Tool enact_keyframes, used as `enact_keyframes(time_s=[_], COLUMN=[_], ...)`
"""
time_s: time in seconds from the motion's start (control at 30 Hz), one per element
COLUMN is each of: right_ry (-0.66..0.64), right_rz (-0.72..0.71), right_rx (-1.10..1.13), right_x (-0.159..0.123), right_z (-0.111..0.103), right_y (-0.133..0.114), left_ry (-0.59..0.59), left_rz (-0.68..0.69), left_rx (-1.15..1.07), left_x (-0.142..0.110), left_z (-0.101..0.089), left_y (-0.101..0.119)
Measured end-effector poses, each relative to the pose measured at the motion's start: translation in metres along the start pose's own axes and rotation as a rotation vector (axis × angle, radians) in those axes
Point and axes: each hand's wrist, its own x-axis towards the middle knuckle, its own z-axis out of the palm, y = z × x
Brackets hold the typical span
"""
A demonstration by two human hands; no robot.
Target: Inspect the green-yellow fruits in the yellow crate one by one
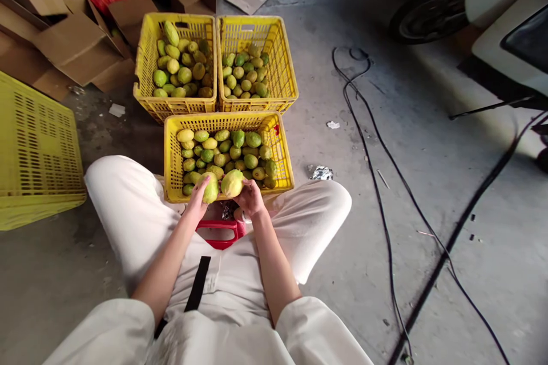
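My left hand (197,199) is closed around a yellow-green lemon (210,189), held over the near rim of the front yellow crate (171,171). Beside it, my right hand (250,199) grips a second, paler lemon (232,183). The two fruits are close together at the same height. Inside the front crate lie many green and yellow lemons (235,153). Behind it stand a back left crate (175,104) and a back right crate (280,68), both holding similar fruit.
A red plastic stool (220,242) shows between my legs. To the left are another yellow crate (38,142) and open cardboard boxes (79,45). Black cables (372,182) run across the concrete floor on the right, near a parked vehicle (509,23). Crumpled foil (321,173) lies by my knee.
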Motion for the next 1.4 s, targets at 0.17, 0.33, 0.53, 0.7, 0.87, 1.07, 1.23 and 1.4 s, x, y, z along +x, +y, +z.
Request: enact_keyframes(time_s=[0.17,0.33,0.53,0.7,0.87,1.07,1.23,1.4], right_ry=[0.02,0.066,0.049,-0.009,-0.059,0.023,0.02,0.081], right_rz=[-0.031,-0.038,-0.002,0.029,0.012,-0.05,-0.034,0.143], right_rx=[-0.019,-0.059,-0.041,0.018,0.042,0.0,-0.047,-0.01], right_x=[-0.002,-0.004,0.0,-0.003,-0.005,-0.003,0.001,0.006], right_z=[-0.001,-0.004,-0.002,0.003,0.007,0.001,-0.002,0.0], right_y=[0.0,0.005,0.005,-0.002,-0.006,0.0,0.006,0.003], left_ry=[-0.119,-0.141,-0.098,-0.024,-0.049,-0.102,-0.092,-0.075], left_rz=[-0.016,0.007,0.038,-0.015,-0.048,-0.109,-0.068,-0.066], left_rx=[-0.044,-0.029,0.045,-0.023,-0.056,-0.09,-0.083,-0.089], left_x=[-0.003,-0.001,0.004,0.004,-0.005,-0.012,-0.006,-0.003], left_z=[-0.002,-0.007,-0.008,-0.002,0.003,0.003,-0.002,-0.001], left_y=[0.002,-0.003,-0.005,-0.002,0.005,0.007,0.002,0.003])
